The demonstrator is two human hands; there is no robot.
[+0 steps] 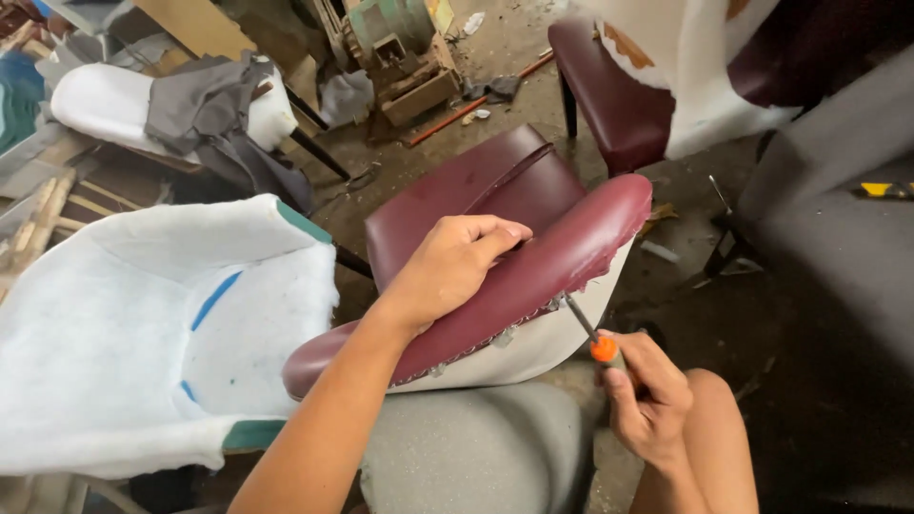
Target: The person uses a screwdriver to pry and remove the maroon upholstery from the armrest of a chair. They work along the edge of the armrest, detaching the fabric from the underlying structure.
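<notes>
The white padded chair shell (pixel 143 333) at the near left is like an open bowl, with blue marks on the padding, and nothing lies inside it. At the far left, a dark grey cloth (pixel 205 109) lies over a white cushion (pixel 105 100).

In the middle, the maroon chair back (pixel 514 247) lies tilted across the person's lap. Its leather cover is smooth and a little shiny, and it curves over a rounded top edge. Under this edge a row of staples holds the leather to a pale underside.

The left hand (pixel 452 266) lies flat on the rounded edge, fingers pressing down on the leather. The right hand (pixel 647 400) is clenched around a screwdriver (pixel 590 333) with an orange handle; its metal tip touches the stapled edge. Another maroon chair (pixel 614 105) stands far right.
</notes>
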